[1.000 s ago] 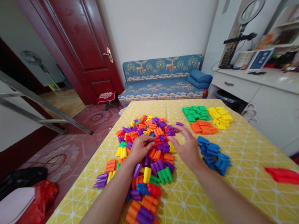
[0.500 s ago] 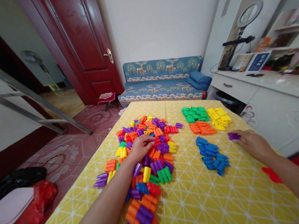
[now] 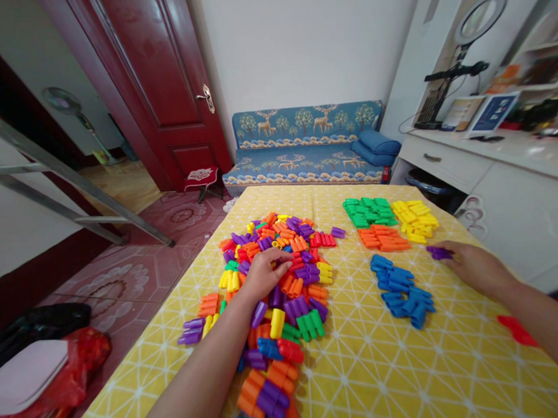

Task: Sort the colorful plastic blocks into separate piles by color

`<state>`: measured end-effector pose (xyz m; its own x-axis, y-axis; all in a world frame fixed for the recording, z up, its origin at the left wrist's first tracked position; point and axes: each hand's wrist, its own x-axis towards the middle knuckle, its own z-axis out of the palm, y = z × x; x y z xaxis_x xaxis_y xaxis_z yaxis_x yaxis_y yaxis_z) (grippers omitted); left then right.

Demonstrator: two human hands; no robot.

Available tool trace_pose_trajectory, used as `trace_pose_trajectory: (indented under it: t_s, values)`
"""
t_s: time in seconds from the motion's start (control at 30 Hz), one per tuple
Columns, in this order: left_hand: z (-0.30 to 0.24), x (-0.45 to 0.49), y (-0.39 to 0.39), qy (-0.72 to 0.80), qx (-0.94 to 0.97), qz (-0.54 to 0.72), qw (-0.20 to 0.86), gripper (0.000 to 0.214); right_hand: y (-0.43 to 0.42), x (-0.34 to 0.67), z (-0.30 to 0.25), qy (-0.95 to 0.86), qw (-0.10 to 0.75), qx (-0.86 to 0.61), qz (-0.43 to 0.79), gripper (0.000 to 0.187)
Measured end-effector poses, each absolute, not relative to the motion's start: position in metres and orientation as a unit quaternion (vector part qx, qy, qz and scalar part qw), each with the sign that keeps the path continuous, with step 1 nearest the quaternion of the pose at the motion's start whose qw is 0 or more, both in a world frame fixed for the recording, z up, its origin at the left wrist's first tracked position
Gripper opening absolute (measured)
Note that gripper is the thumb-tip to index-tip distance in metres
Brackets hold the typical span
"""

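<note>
My left hand [image 3: 266, 272] rests over the mixed heap of plastic building blocks [image 3: 307, 307], its thumb and forefinger a little apart beside a red block. No block shows between those fingers; the other fingertips are hidden. Across the table my right hand [image 3: 471, 264] pinches a purple block [image 3: 439, 252] low over the cloth. Left of it lies a group of blue blocks [image 3: 395, 284]. Beyond are green blocks [image 3: 368, 212], orange blocks [image 3: 383, 238] and yellow blocks [image 3: 415, 219], each colour grouped together.
A yellow patterned cloth [image 3: 357, 367] covers the table. Something red [image 3: 516, 329] lies near my right forearm. Behind the table stands a blue sofa [image 3: 299, 161], with a white cabinet [image 3: 507, 203] to the right. A metal ladder [image 3: 71, 179] and red bag [image 3: 88, 362] are at left.
The whole view has shifted slightly. My right hand keeps the purple block at nearly the same spot, and my left hand stays over the heap.
</note>
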<state>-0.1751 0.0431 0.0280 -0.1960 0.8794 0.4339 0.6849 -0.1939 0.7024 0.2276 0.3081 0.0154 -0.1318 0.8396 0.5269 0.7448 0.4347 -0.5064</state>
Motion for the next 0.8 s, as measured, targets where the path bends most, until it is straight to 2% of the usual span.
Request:
trace_pose_trajectory:
  t_s: [0.07, 0.1, 0.2, 0.3, 0.37, 0.47, 0.6, 0.7, 0.8]
  values:
    - [0.027, -0.175, 0.043, 0.627, 0.622, 0.456, 0.112, 0.013, 0.311, 0.232, 0.022, -0.811, 0.223, -0.541, 0.011, 0.016]
    - [0.027, -0.175, 0.043, 0.629, 0.618, 0.457, 0.116, 0.013, 0.309, 0.229, 0.025, -0.825, 0.171, -0.537, -0.031, 0.021]
    - [0.026, -0.175, 0.043, 0.632, 0.612, 0.458, 0.124, 0.014, 0.291, 0.199, 0.037, -0.845, 0.199, -0.483, -0.113, 0.029]
    - [0.026, -0.175, 0.044, 0.632, 0.614, 0.456, 0.121, 0.013, 0.261, 0.145, 0.046, -0.890, 0.259, -0.370, -0.057, 0.031]
    - [0.026, -0.175, 0.043, 0.633, 0.615, 0.455, 0.117, 0.013, 0.243, 0.107, 0.048, -0.915, 0.266, -0.302, -0.026, 0.032]
    - [0.027, -0.175, 0.043, 0.632, 0.614, 0.457, 0.117, 0.013, 0.230, 0.057, 0.043, -0.936, 0.225, -0.271, -0.004, 0.041]
    - [0.029, -0.174, 0.042, 0.633, 0.614, 0.457, 0.116, 0.013, 0.238, 0.018, 0.027, -0.929, 0.141, -0.343, -0.006, 0.058]
    - [0.030, -0.174, 0.042, 0.634, 0.611, 0.458, 0.121, 0.013, 0.246, 0.008, 0.019, -0.918, 0.103, -0.383, 0.002, 0.052]
    - [0.029, -0.174, 0.042, 0.634, 0.611, 0.459, 0.119, 0.013, 0.244, 0.006, 0.019, -0.911, 0.106, -0.398, -0.001, 0.040]
